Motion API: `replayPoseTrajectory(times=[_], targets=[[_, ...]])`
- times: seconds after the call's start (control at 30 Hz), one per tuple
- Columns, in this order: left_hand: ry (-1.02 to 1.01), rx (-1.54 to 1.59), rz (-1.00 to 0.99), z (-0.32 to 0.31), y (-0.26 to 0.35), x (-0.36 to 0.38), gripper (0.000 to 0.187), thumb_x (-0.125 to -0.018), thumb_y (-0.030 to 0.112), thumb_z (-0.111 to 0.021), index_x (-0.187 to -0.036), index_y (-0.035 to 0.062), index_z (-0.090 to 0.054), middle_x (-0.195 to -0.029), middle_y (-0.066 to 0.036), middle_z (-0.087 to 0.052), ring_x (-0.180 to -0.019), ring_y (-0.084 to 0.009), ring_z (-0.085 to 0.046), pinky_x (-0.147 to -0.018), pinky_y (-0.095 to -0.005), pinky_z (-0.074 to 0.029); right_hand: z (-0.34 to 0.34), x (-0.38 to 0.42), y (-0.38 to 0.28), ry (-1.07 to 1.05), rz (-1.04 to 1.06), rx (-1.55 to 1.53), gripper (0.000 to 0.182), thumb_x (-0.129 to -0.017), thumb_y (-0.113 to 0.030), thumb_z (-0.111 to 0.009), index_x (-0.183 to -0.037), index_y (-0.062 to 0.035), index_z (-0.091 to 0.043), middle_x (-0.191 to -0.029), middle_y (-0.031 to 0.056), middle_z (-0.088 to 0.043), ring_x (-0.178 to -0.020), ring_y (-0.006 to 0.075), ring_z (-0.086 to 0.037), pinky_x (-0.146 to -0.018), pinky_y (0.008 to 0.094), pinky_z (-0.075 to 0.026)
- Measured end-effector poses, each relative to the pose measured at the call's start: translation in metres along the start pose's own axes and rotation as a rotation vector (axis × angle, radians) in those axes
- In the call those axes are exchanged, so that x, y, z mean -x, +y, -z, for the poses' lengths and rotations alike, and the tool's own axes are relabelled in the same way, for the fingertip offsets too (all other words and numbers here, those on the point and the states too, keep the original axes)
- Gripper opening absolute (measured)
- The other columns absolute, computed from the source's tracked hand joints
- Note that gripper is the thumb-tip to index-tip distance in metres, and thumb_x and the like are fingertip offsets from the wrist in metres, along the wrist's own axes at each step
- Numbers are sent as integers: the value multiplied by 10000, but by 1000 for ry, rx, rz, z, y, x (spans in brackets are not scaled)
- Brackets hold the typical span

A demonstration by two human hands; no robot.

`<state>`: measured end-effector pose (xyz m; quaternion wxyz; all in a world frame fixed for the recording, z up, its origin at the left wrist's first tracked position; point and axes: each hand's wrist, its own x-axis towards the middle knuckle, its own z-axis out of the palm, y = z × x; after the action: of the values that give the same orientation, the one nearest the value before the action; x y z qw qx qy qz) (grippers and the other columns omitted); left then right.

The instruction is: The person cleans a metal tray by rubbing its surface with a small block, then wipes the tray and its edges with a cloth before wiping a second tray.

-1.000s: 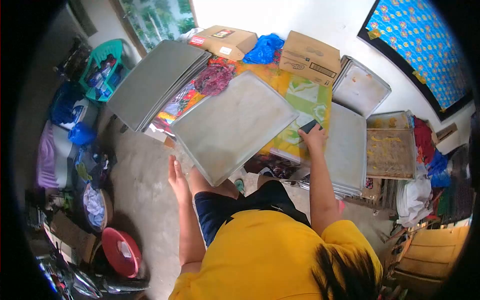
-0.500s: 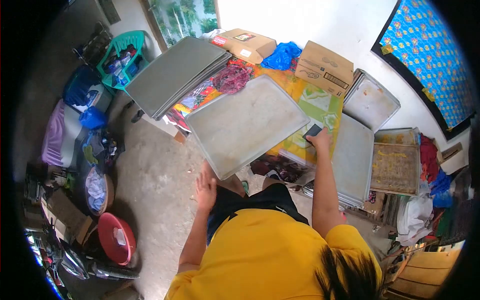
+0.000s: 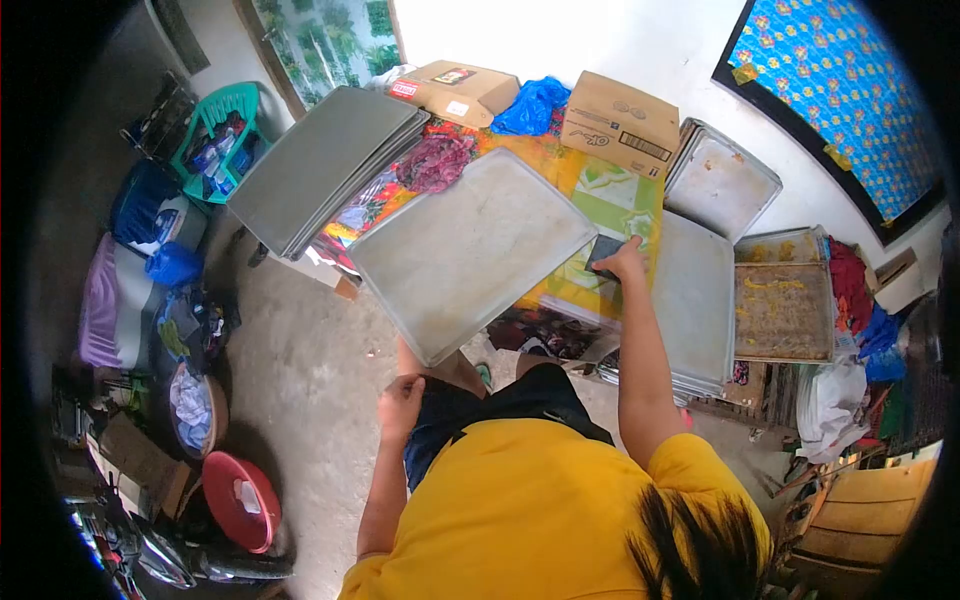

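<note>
A wide, shallow metal tray point(image 3: 470, 255) lies at an angle on the table, its near corner jutting past the edge towards my legs. My right hand point(image 3: 627, 260) grips a small, dark, flat rectangular piece point(image 3: 604, 253) just off the tray's right corner, over the yellow and green tablecloth point(image 3: 618, 205). Its exact kind is not clear. My left hand point(image 3: 401, 398) is curled closed beside my thigh, below the tray's near corner, with nothing visible in it. A crumpled dark-pink net-like cloth point(image 3: 437, 162) touches the tray's far left edge.
Stacked grey trays point(image 3: 320, 165) overhang the table's left end. Two cardboard boxes point(image 3: 620, 120) and a blue plastic bag point(image 3: 530, 106) line the back. More trays point(image 3: 695, 300) are piled at right. A red basin point(image 3: 240, 502) and a green chair point(image 3: 220, 140) stand on the left.
My left hand has gone from spread fingers to curled and dropped slightly. The dark piece in my right hand now lies flatter, closer to the tray's corner. The whole view has shifted a little.
</note>
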<state>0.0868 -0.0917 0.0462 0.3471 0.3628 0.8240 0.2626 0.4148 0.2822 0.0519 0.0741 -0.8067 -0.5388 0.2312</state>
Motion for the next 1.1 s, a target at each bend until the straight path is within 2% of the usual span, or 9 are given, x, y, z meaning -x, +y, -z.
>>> replayPoseTrajectory(times=[0.1,0.2,0.3,0.47,0.6,0.83,0.9,1.03,1.1], targets=[[183,-559,-312,-11,-10,8,577,-888,398,-624,-1310,19,-516,-1139,-229,-626,-999,-332,-634,-793,-383,-517,-21,-20,14,64,86,-73,1252,-500,-285,-923,-1432,2,-138,-1343,324,-422,-1259,423,-437,-1033,472,-401],[207,-60,-382,-36,-67,-31,669,-916,440,-577,-1404,17,-403,-1206,-234,-584,-1012,-298,-624,-804,-367,-514,-28,-42,29,72,176,-187,1112,-571,-235,-877,-1392,58,-186,-1249,326,-513,-1161,418,-533,-996,448,-438],[128,663,-52,-17,-39,-38,749,-943,527,-492,-1473,37,-292,-1258,-194,-546,-974,-249,-608,-843,-381,-485,-30,-51,42,113,204,-240,843,-676,-241,-796,-1299,112,-351,-1131,338,-583,-1064,440,-589,-946,460,-464],[12,1142,11,-7,16,-73,678,-980,178,-467,-1533,148,-76,-1247,-190,-532,-905,-239,-614,-721,-368,-525,-45,-93,51,249,185,-273,537,-818,-287,-667,-1145,116,-532,-960,306,-645,-995,436,-616,-910,488,-456],[8,652,-85,-26,-5,-112,780,-911,-16,-466,-1532,146,-22,-1273,-168,-526,-892,-259,-638,-610,-364,-563,-2,5,-18,248,347,-209,606,-794,-352,-699,-1188,68,-511,-1137,280,-594,-1055,431,-589,-891,518,-464],[-132,823,-177,-41,-21,-78,813,-806,-94,-472,-1511,66,-100,-1372,-161,-404,-1146,-253,-543,-480,-276,-566,-4,-16,-64,231,384,158,704,-759,-405,-740,-1298,-55,-452,-1224,175,-542,-1122,351,-557,-893,520,-445],[-108,822,-207,-45,-30,-77,805,-813,-89,-472,-1509,67,-100,-1425,-162,-326,-1182,-254,-520,-474,-264,-572,-18,-8,-80,137,366,121,743,-745,-390,-755,-1330,-59,-439,-1231,186,-536,-1148,346,-538,-911,513,-433],[-200,914,-26,-18,24,-61,789,-818,-87,-467,-1507,64,-112,-1486,-149,-210,-1256,-274,-454,-559,-290,-604,-68,95,-114,240,928,247,602,-753,-339,-744,-1228,-59,-506,-1114,171,-574,-1019,346,-595,-841,474,-477],[-242,892,12,-13,20,-59,791,-815,-92,-462,-1508,67,-114,-1490,-142,-203,-1273,-277,-435,-627,-305,-599,-81,39,-114,363,762,281,564,-750,-320,-747,-1192,-58,-514,-1071,160,-576,-976,340,-600,-804,471,-481]])
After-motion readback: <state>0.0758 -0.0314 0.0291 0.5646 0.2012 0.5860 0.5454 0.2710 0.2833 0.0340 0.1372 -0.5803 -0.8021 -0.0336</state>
